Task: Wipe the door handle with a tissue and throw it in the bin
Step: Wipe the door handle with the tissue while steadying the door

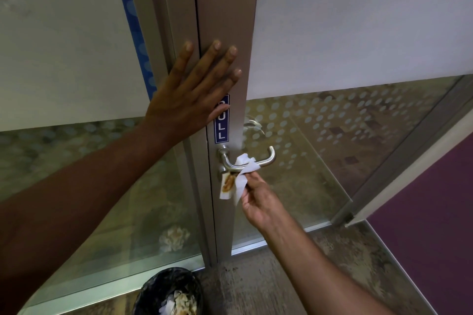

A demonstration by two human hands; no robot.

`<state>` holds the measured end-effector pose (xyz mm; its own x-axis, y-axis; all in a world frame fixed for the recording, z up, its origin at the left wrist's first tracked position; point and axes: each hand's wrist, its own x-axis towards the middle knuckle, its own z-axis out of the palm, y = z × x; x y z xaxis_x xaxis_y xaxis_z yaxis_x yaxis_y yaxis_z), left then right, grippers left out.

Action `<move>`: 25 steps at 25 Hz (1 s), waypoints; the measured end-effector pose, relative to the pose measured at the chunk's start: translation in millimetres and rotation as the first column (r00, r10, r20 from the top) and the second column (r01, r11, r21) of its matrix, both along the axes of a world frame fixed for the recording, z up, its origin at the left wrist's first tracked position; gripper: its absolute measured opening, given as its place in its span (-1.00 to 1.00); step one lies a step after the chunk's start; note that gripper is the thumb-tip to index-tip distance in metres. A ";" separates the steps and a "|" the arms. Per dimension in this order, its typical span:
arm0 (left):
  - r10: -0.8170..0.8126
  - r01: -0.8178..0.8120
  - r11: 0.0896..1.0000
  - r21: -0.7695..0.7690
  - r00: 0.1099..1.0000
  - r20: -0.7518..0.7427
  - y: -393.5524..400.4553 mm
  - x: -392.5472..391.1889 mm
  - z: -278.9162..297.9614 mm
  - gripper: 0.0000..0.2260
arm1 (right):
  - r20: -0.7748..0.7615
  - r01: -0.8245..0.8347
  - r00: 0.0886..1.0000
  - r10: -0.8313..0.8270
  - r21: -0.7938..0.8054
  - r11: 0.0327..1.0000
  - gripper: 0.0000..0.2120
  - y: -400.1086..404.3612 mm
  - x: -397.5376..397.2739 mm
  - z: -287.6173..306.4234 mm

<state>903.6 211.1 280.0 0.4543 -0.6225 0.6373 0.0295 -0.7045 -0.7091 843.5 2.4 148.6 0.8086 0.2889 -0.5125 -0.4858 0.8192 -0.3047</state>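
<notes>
At the metal stile of a glass door (230, 20), 2 hands are seen at work. The left hand (189, 94) is laid flat and open against the frame, fingers spread, above a blue sign (221, 125) lettered vertically; the letters "ULL" are legible, the top of the sign being covered by the thumb. Nothing is held in this hand.

Below the sign, a brushed steel door handle (266, 158) of lever type is mounted on the stile. A white tissue (245, 166) is draped over the middle of the lever and trails down below it. The tissue is pinched between the fingertips of the right hand (258, 202), which is closed on it from beneath the lever. Just to the left of the tissue, a small white tag (226, 185) with a brown mark hangs near the lock; what it is fixed to cannot be told.

On the floor (281, 276), at the bottom edge of the view and directly below the door frame, a black bin (153, 286) stands. Crumpled white and tan paper (181, 302) is seen inside it. The bin is well apart from the handle. Frosted dots are noted on the lower glass panel (332, 123) to the right.
</notes>
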 end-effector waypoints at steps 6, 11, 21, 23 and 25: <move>0.027 -0.027 0.999 0.035 1.000 -0.002 -1.9 -2.8 3.0 -0.30 | -0.035 -0.012 0.999 0.007 -0.160 0.987 -0.57 40.8 6.3 7.4; 0.080 -0.080 0.993 0.083 0.997 -0.002 -3.0 -6.2 5.1 -0.32 | -0.006 -0.091 0.996 0.091 -0.091 0.992 -0.61 31.0 -5.1 11.5; -0.626 -0.118 0.307 -0.944 0.723 -0.293 -19.1 -110.7 -79.5 -0.44 | 0.007 -0.193 0.981 0.194 -0.036 0.980 -0.67 -2.9 -64.8 22.2; -0.721 -0.462 -0.415 -0.784 0.693 -0.027 -30.5 -153.8 -123.3 -0.28 | -0.024 -0.156 0.987 0.156 -0.002 0.988 -0.66 -5.2 -72.5 22.9; -0.775 -0.683 -0.627 -0.374 0.597 0.209 -44.3 -187.1 -153.7 -0.15 | -0.033 -0.152 0.988 0.152 0.002 0.988 -0.66 -4.7 -78.8 24.6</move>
<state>716.5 166.8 126.3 0.9647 0.0894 -0.2478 0.2003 0.3621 0.9104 764.7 -2.3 173.2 0.7380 0.4071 -0.5382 -0.6145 0.7350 -0.2866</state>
